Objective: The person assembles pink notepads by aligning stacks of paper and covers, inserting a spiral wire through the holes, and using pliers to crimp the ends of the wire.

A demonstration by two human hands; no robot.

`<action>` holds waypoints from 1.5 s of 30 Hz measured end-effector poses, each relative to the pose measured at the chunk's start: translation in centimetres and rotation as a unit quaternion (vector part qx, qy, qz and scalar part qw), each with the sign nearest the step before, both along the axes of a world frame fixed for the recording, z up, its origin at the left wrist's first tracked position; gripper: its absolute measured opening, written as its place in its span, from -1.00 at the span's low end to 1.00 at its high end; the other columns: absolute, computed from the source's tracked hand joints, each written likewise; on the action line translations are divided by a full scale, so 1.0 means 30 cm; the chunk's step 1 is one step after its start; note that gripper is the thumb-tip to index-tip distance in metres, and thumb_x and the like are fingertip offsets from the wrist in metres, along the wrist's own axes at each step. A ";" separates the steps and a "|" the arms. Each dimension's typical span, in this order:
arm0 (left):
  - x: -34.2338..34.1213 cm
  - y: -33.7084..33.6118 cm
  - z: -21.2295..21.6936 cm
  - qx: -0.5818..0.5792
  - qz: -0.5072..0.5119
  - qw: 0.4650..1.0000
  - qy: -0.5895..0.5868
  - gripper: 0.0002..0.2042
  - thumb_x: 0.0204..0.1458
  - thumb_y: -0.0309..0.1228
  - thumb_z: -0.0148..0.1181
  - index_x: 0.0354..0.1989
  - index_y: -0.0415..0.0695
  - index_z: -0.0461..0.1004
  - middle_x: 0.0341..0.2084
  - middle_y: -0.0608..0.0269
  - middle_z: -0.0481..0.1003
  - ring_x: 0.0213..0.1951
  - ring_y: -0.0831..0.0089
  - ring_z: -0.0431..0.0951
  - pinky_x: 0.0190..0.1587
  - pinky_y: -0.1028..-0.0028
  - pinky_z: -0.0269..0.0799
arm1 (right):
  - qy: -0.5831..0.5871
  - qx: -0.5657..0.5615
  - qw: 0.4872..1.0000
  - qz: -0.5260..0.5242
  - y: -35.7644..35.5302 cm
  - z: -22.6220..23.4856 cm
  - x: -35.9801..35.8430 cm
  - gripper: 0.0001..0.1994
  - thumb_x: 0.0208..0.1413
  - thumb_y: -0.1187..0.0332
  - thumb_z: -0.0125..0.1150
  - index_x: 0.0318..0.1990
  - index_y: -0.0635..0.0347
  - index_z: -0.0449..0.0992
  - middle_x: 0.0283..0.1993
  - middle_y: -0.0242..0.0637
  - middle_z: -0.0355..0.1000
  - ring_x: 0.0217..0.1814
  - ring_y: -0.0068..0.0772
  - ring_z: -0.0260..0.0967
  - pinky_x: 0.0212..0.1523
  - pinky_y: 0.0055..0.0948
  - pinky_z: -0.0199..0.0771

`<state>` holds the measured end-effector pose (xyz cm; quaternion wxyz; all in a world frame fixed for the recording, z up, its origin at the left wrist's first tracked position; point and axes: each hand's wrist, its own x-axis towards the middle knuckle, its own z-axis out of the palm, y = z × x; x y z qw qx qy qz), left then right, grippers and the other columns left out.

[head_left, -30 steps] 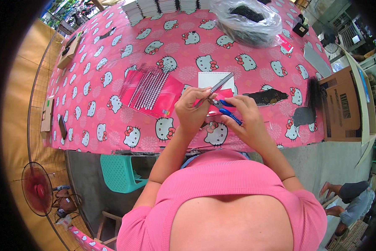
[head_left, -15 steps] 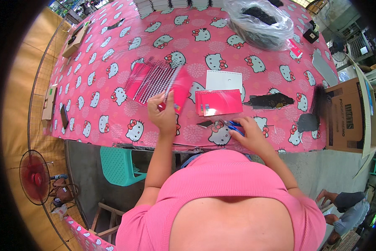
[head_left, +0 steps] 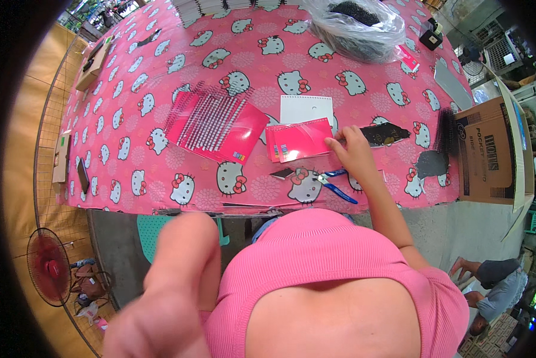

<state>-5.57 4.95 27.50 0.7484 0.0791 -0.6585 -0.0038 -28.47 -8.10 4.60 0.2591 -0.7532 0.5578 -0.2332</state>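
Note:
My right hand point(head_left: 352, 150) pinches the right edge of the top pink cover point(head_left: 306, 141), which lies slightly askew on a small stack of similar ones. A white punched sheet point(head_left: 306, 109) shows behind that stack. Close below my right hand, blue-handled cutting pliers point(head_left: 339, 187) rest on the table with their jaws pointing left. My left hand point(head_left: 154, 325) is raised near the lower left, away from the table; motion smears its fingers. Several pink spiral-bound notebooks point(head_left: 238, 136) lie fanned at the left, their coils overlapping.
The table wears a pink cartoon-cat cloth point(head_left: 262, 65). A clear plastic bag of black coils point(head_left: 357, 30) stands at the back, near white stacks point(head_left: 190, 12). A cardboard box point(head_left: 488, 152) is at the right edge, beside loose black coils point(head_left: 445, 132). Below stands a green stool point(head_left: 148, 235).
My left hand has left the fanned notebooks and swung down toward the lower left. My right hand has let go of the pliers and taken the top cover's edge, which has turned slightly.

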 end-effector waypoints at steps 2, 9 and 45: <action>-0.036 0.022 0.074 -0.107 0.025 0.992 -0.070 -0.89 -0.06 -0.55 -0.02 -0.37 -0.05 0.27 -0.74 0.56 0.24 -0.70 0.72 0.25 -0.27 0.65 0.22 | -0.024 0.002 1.000 -0.015 -0.026 -0.041 0.014 -0.67 -0.04 0.22 0.28 -0.26 0.35 0.47 -0.31 -0.07 0.39 -0.28 -0.19 0.37 -0.22 -0.36 0.36; -0.038 0.049 0.065 -0.113 0.047 0.991 -0.054 -0.89 -0.01 -0.53 -0.06 -0.54 -0.06 0.27 -0.81 0.56 0.20 -0.80 0.73 0.20 -0.43 0.65 0.25 | -0.043 -0.010 0.999 -0.029 -0.056 -0.150 0.058 -0.57 -0.08 0.18 0.29 -0.18 0.40 0.43 -0.29 -0.03 0.41 -0.26 -0.13 0.38 -0.22 -0.27 0.36; -0.119 -0.358 -0.696 0.477 0.235 0.775 -0.340 -0.75 -0.06 -0.28 0.23 -0.21 -0.07 0.48 -0.33 0.30 0.52 -0.22 0.34 0.47 0.07 0.13 0.05 | 0.357 0.037 0.865 -0.350 -0.479 0.016 -0.840 -0.73 0.11 0.22 0.05 -0.20 0.23 0.51 -0.19 -0.02 0.48 -0.10 0.06 0.43 -0.13 -0.01 0.42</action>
